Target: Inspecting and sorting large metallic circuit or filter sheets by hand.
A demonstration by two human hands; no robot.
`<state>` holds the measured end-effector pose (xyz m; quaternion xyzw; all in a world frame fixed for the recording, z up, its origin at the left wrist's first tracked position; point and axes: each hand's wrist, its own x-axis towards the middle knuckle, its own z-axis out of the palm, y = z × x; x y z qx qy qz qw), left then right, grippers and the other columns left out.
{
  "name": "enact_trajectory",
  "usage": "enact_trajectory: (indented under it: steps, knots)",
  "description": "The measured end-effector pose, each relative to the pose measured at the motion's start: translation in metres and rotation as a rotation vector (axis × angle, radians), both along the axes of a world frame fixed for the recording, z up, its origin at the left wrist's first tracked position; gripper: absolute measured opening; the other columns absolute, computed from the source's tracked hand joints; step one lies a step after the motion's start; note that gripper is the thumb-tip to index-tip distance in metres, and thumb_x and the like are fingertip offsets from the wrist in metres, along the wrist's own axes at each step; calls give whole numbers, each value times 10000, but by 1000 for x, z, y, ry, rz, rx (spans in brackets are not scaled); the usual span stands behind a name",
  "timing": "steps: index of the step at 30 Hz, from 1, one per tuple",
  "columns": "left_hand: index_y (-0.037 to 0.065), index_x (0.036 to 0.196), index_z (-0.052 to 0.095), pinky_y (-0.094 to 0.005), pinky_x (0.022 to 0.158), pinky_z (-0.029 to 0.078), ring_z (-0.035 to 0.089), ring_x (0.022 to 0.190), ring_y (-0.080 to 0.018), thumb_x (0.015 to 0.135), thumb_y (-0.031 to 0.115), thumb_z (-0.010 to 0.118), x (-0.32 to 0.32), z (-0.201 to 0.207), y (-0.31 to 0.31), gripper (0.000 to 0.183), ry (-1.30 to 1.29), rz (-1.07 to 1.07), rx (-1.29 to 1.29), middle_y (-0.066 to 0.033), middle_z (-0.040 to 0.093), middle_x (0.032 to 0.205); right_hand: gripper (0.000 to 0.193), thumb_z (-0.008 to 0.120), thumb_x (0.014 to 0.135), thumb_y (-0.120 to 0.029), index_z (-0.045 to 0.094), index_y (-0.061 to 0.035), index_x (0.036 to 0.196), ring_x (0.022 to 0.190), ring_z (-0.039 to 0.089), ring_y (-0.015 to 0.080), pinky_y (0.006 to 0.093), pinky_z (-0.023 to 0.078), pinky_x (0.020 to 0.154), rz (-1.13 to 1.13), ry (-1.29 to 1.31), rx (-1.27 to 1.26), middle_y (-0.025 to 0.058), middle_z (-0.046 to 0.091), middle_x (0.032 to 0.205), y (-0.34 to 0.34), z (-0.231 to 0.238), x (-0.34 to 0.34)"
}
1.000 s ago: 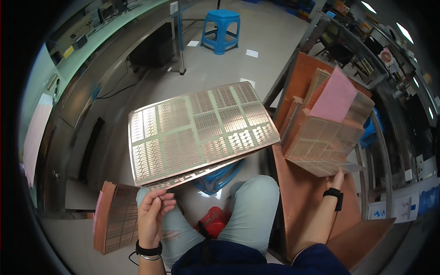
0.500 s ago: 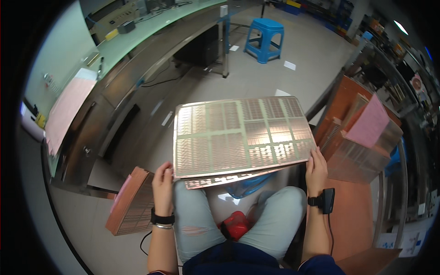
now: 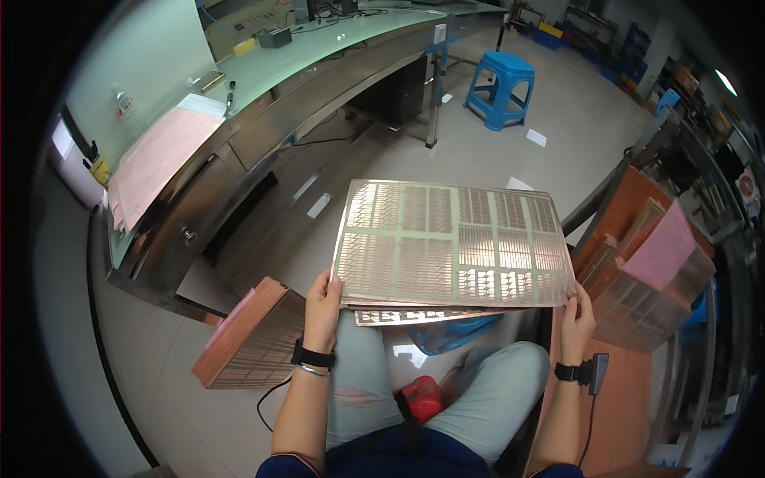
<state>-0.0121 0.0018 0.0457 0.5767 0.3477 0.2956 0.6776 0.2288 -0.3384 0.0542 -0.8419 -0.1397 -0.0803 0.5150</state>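
Note:
A large copper-coloured circuit board panel with green strips between its blocks lies level above my knees. My left hand grips its near left corner, and my right hand pinches the near right corner. Beneath it the edge of another patterned panel shows, shifted a little toward me. Whether more panels lie between them I cannot tell. Left of my left knee leans a stack of similar panels with pink sheets on its outer side. More panels stand to the right beyond my right hand, with a pink sheet against them.
A glass-topped metal bench runs along the left, with pink sheets on it. Ahead stands a blue plastic stool. A rack with an orange-brown board flanks my right side. Something red sits between my thighs, and blue plastic lies below the panel.
Both hands still hold the panel, which sits further right and slightly lower in view. The surroundings have also shifted right, so the view has turned somewhat left.

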Motion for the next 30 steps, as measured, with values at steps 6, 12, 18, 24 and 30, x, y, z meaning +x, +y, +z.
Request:
enact_trajectory:
  steps: [6,12,18,24,30]
  knots:
    - [-47,1224,473,-293,934,406,534,1029,-135,965,147,430,-23,-1,0,326,-227,32,-161,-95,564,1149,319,492,923,-71,508,-1,1233,831,536,72,179,435,717,52,357,465,39,573,1019,-16,-13,-1]
    - [-32,1273,419,-314,959,403,517,1086,-158,960,148,434,-48,20,-17,361,-426,43,-252,-98,533,1205,349,445,958,-206,509,17,1218,703,508,54,161,422,592,177,817,804,27,587,930,-43,-7,-9]
    - [-34,1269,415,-338,942,453,549,1073,-193,946,151,455,-66,36,-4,374,-564,4,-312,-125,545,1188,394,434,966,-326,576,23,1078,879,603,153,283,485,755,375,771,751,89,627,1010,-60,9,-32]
    - [-34,1243,441,-339,962,436,537,1095,-199,960,195,439,-47,54,-10,364,-698,32,-378,-121,550,1190,394,434,959,-197,403,18,1287,1083,544,227,360,443,919,388,714,926,132,525,1238,-44,19,-55]
    - [19,1315,340,-366,1018,383,452,1196,-214,955,135,437,6,77,-80,391,-777,-94,-462,-111,456,1294,426,408,968,-217,344,8,1323,1136,511,254,390,422,957,321,839,1130,145,484,1283,-6,20,-87]
